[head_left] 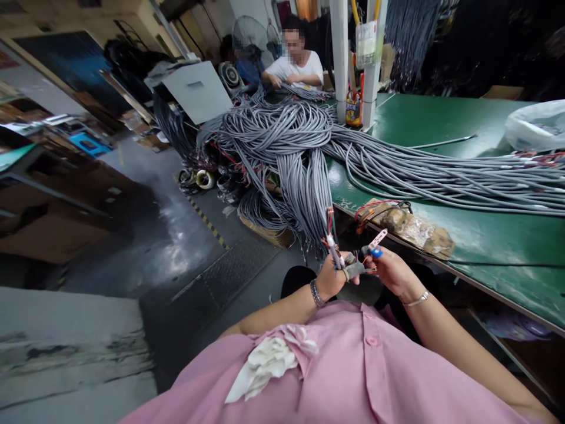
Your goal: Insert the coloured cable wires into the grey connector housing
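Observation:
My left hand [332, 275] is closed round the end of a grey cable [332, 244] whose coloured inner wires stick up from the fist; a grey wrap covers one fingertip. My right hand [391, 271] pinches a small pale pink strip-shaped tool [378, 239] with a blue tip, held close to the cable end. Both hands hover in front of my pink shirt, just off the near edge of the green table [441, 129]. A big bundle of grey cables [304, 171] hangs off the table edge right above my hands.
Long grey cables [441, 174] stretch across the green table to the right. A brown wrapped lump [415, 227] lies on the table edge. A white post [339, 59] stands mid-table, a plastic bag [536, 123] far right. Another person in white [298, 65] works at the far end. The floor lies to the left.

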`<state>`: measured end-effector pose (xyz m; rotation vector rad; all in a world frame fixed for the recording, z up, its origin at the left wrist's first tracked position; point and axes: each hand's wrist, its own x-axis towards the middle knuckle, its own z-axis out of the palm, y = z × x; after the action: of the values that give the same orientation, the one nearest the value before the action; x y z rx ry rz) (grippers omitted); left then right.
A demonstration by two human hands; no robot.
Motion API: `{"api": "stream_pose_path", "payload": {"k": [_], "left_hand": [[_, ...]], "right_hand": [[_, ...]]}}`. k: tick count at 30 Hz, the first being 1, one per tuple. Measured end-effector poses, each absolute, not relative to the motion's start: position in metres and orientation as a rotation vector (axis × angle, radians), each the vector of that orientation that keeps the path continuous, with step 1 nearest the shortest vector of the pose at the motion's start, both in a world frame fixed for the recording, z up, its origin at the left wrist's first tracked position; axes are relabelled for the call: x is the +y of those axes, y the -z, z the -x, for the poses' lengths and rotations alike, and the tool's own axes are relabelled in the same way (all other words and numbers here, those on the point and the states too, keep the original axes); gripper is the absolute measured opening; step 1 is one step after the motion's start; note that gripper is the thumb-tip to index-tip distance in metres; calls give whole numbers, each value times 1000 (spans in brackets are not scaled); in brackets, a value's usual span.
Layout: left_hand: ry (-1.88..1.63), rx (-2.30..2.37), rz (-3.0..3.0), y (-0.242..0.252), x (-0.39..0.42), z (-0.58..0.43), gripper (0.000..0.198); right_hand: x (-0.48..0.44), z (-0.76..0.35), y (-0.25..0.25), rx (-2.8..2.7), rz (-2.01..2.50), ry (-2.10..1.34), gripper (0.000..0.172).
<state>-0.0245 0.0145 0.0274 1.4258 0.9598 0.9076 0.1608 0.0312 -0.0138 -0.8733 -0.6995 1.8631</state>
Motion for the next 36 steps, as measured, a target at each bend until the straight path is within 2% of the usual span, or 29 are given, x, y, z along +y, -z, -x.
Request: {"api": "stream_pose_path", "payload": {"k": [4, 6, 11, 23, 30, 33, 36], "left_hand": [[-1049, 985, -1276, -30, 15, 12, 37], [-1092, 999, -1213, -31, 17, 5, 35], [-1156, 1020, -1200, -32, 22, -8, 36], [-1058, 1043, -1257, -30, 21, -9, 40], [-1073, 1057, -1280, -34, 15, 0, 43], [-1042, 1055, -1350, -34, 12, 7, 41], [-1013, 1018, -1396, -30, 10, 12, 39]], "right_hand": [[40, -166, 5, -590, 869, -1830, 52], [44, -165, -4, -614, 885, -1804, 58], [47, -160, -16, -698, 919, -1732, 42], [49, -158, -2, -595, 850, -1701, 35], [37, -166, -3, -571, 785, -1885, 46], [32, -172, 0, -627, 770, -2013, 41], [27, -172, -4, -758, 788, -2018, 29]]}}
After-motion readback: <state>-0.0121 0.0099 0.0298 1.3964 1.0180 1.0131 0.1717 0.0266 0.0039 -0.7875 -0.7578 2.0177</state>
